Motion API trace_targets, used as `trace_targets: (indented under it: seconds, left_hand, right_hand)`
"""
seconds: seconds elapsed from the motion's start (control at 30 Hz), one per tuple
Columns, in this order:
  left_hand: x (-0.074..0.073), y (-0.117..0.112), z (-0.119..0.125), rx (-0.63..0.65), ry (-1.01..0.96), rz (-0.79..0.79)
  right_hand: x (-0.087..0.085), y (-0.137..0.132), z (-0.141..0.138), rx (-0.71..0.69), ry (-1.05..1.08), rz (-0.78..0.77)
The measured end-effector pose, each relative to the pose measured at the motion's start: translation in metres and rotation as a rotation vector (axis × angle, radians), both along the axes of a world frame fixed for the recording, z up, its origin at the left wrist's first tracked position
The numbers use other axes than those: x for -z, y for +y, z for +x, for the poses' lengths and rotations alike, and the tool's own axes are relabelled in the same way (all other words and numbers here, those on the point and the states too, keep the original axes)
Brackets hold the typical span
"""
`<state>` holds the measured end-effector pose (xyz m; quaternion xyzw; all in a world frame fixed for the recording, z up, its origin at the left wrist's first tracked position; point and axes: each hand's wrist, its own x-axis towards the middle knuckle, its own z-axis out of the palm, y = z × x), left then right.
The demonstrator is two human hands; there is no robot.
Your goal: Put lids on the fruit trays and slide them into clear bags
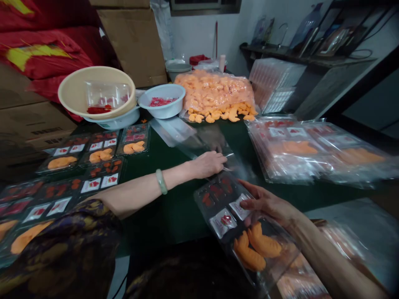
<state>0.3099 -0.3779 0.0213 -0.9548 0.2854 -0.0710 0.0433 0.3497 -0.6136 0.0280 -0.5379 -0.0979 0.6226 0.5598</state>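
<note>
My right hand [264, 203] is closed on the edge of a clear plastic tray [227, 241], tilted toward me. Two orange, curved soft pieces [257, 245] lie in its near compartment. Two white printed packets [223, 222] sit in the middle, and small dark red pieces [215, 193] are at the far end. Over the green table, my left hand [209, 164] pinches the edge of a clear plastic bag [233, 155] just beyond the tray. A pale green bangle [161, 181] circles my left wrist.
Several filled trays [99, 155] lie at left. Stacked bagged trays [289, 145] stand at right. Behind are a cream basin [67, 95], a light blue bowl [165, 110] with red packets, and a big bag of orange pieces [215, 91]. Loose clear bags [174, 131] lie mid-table.
</note>
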Motion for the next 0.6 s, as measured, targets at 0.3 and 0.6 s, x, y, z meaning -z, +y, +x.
trace_targets:
  seconds: [0.3,0.6]
  left_hand:
    - [0.004,0.005,0.000,0.005,0.125,-0.217]
    - [-0.007,-0.005,0.000,-0.076,0.147,-0.299]
  right_hand:
    - [0.009,0.002,0.001,0.016,0.029,0.009]
    - [0.006,0.001,0.000,0.009,0.010,0.001]
